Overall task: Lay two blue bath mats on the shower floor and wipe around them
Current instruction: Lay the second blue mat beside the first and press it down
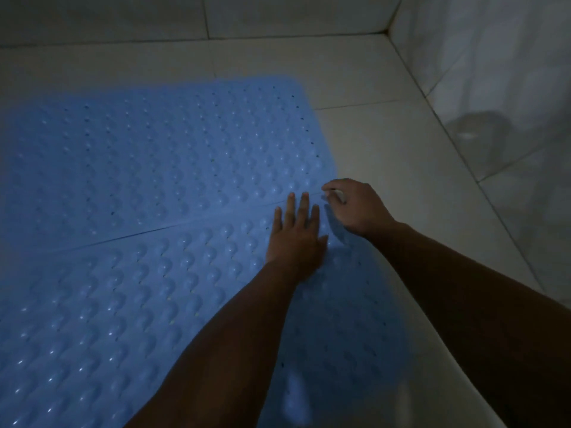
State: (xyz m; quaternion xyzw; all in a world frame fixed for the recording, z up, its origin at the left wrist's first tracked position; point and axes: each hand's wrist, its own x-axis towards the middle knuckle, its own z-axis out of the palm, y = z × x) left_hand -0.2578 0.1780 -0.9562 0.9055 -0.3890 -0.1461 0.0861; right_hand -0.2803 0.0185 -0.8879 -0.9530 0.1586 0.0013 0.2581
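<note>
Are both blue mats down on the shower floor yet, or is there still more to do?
Both look down: the far mat and the near mat lie flat side by side on the tiled floor. Right now the left hand presses flat by their seam, while the right hand pinches something small and pale at the mats' edge. Wiping around them seems left; no cloth shows plainly.

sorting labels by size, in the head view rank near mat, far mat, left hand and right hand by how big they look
1. Near mat and far mat: largest. Both run off frame and the near one sits closer to the camera, so I won't rank them.
2. Left hand, flat on the near mat.
3. Right hand, curled at the seam, slightly smaller.
</note>
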